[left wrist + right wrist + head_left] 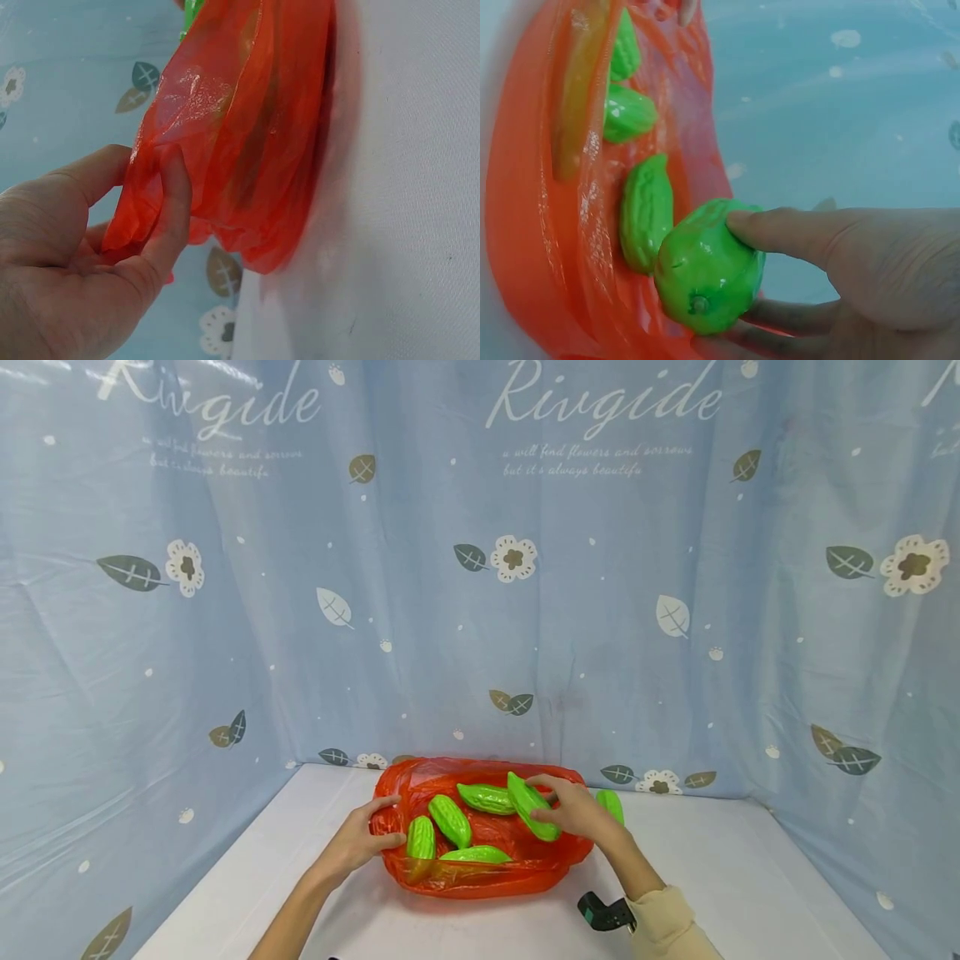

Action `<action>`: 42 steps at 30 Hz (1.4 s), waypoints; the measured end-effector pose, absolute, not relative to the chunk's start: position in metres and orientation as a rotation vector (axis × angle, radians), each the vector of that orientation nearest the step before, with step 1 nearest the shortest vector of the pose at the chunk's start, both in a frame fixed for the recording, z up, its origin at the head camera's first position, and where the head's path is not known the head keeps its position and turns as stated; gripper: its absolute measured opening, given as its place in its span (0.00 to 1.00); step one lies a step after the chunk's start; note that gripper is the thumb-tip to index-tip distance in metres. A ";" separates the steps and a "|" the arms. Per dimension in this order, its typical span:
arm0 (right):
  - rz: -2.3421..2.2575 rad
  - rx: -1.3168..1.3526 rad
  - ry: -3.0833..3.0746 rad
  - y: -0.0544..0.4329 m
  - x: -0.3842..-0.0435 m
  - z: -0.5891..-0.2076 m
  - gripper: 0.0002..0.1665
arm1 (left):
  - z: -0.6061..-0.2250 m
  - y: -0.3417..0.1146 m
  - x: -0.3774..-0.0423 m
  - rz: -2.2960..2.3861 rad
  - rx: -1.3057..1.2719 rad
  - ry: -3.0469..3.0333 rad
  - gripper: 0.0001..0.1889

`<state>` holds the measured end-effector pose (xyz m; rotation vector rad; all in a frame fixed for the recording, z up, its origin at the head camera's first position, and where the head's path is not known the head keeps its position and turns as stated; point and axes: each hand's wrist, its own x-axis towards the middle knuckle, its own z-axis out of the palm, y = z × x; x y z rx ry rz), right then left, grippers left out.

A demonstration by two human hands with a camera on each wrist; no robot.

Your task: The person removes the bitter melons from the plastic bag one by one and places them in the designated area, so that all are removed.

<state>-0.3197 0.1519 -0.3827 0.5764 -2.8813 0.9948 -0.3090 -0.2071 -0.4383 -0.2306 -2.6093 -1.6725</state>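
Observation:
An orange-red plastic bag (510, 881) lies open on the white table with several shiny green bitter melons inside, one of them a bitter melon (450, 821) near its middle. At the bag's left side, my left hand (351, 843) grips the thin rim between thumb and fingers, as the left wrist view also shows. Over the right part of the opening, my right hand (583, 812) holds another bitter melon (709, 270), thumb on one side and fingers on the other. Its stem end faces the right wrist camera. Beside it in the bag lies a bitter melon (646, 217).
Another bitter melon (611, 805) lies outside the bag, behind the right wrist and partly hidden. A black device (603, 912) sits at the right wrist, by the sleeve. Blue curtains (420, 635) with leaf and flower prints enclose the white table (750, 893) at the back and sides.

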 end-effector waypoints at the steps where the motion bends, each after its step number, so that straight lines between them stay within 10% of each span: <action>1: 0.993 0.562 -2.879 0.153 -0.318 -0.382 0.30 | -0.438 -0.207 -0.309 -1.672 -0.222 -2.609 0.34; 42: 1.138 0.294 -2.826 0.217 -0.282 -0.379 0.34 | -0.439 -0.208 -0.311 -1.643 -0.215 -2.634 0.35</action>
